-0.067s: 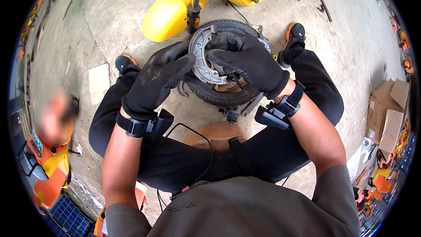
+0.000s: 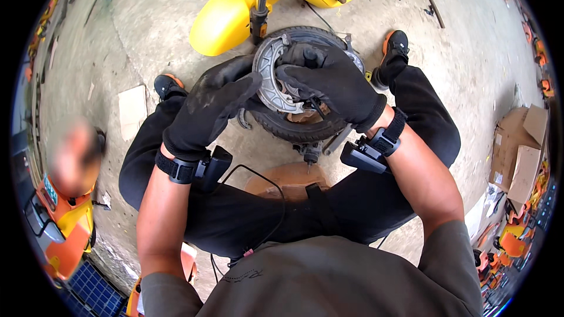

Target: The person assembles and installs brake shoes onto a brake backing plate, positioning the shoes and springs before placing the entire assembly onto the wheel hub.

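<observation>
A grey, ribbed, crescent-shaped brake shoe [image 2: 267,76] is held up over a wheel with a black tyre [image 2: 299,131]. My left hand [image 2: 214,103], in a black glove, grips the shoe's outer curve, thumb on the near side and fingers partly hidden behind it. My right hand [image 2: 338,85], gloved as well, is closed at the shoe's inner side with thumb and fingers pressed together. Whatever lies inside that grasp is hidden. Below the shoe's lower end, a brownish part shows within the wheel. A second curved metal piece [image 2: 244,119] rests by the tyre's left side.
Beyond the wheel stands a yellow vehicle with a yellow front fender [image 2: 220,20] and a dark fork leg [image 2: 259,14]. A flat cardboard piece [image 2: 133,111] lies at left, an open cardboard box [image 2: 517,152] at right. A hammer-like tool [image 2: 432,3] lies at upper right.
</observation>
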`<state>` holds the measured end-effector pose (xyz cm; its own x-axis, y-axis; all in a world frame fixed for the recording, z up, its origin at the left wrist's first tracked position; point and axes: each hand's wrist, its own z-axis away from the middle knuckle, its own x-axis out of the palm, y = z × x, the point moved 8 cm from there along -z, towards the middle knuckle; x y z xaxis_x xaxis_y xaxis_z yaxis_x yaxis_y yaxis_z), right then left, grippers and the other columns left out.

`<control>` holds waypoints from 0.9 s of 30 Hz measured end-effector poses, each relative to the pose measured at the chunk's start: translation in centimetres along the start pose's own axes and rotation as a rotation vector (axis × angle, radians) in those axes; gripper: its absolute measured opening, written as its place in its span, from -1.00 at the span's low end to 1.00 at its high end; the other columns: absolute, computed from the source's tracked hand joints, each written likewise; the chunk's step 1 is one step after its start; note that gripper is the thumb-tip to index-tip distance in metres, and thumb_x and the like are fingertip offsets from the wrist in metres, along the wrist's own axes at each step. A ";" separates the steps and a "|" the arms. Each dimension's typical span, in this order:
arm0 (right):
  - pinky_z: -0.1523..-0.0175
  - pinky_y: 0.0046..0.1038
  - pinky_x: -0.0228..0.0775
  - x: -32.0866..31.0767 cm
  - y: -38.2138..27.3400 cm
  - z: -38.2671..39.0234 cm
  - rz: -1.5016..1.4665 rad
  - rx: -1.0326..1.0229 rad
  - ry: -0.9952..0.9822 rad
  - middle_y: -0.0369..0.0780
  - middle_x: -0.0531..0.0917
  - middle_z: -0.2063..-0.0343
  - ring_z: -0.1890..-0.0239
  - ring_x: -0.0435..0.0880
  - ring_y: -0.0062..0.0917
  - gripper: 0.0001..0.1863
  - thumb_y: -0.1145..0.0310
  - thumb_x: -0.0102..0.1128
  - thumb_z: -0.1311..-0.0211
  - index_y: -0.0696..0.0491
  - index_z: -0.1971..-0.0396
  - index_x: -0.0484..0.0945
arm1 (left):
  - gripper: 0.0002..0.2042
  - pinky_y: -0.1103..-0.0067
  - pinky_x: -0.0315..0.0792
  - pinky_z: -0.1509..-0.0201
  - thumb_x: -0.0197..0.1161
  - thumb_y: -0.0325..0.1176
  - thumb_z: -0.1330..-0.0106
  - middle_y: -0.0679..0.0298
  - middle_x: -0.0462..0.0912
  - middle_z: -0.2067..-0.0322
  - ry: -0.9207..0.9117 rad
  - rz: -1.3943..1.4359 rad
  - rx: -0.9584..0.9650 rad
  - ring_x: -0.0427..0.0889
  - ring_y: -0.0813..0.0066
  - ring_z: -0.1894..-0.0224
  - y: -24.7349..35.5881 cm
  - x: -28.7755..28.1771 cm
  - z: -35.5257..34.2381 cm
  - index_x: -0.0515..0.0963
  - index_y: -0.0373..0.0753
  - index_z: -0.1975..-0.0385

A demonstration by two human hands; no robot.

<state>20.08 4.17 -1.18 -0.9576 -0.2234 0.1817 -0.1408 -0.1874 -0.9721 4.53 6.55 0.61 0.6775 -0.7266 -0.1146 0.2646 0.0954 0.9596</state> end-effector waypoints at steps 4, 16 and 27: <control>0.31 -0.61 0.35 -0.7 0.1 -0.2 0.107 0.036 -0.004 -0.36 0.60 0.53 0.44 0.48 -0.76 -0.85 0.37 0.19 -0.32 0.14 0.36 0.63 | -0.54 0.53 0.55 -0.04 0.17 -0.28 -0.43 0.17 0.57 -0.01 0.065 0.346 -0.066 0.59 0.54 0.04 -1.8 0.0 0.1 0.37 -0.44 -0.21; 0.33 -0.60 0.37 -0.8 -1.6 0.2 0.169 0.009 0.009 -0.32 0.58 0.54 0.47 0.49 -0.73 -0.83 0.38 0.16 -0.30 0.18 0.35 0.61 | -0.52 0.58 0.56 -0.02 0.21 -0.29 -0.39 0.20 0.58 0.02 0.078 0.366 -0.052 0.59 0.58 0.07 -0.9 -0.3 0.2 0.36 -0.47 -0.20; 0.17 -0.63 0.53 -1.2 -0.4 0.5 0.040 0.015 -0.022 -0.26 0.68 0.24 0.29 0.64 -0.71 -0.71 0.39 0.14 -0.39 0.21 -0.01 0.55 | -0.56 0.66 0.48 0.06 0.17 -0.32 -0.39 0.28 0.61 0.10 0.128 0.444 -0.017 0.57 0.65 0.14 -0.1 -0.6 0.4 0.41 -0.41 -0.20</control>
<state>21.43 4.07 -0.91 -0.9567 -0.2517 0.1466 -0.0990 -0.1923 -0.9763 3.79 6.71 0.70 0.8069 -0.5227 0.2750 -0.0603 0.3903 0.9187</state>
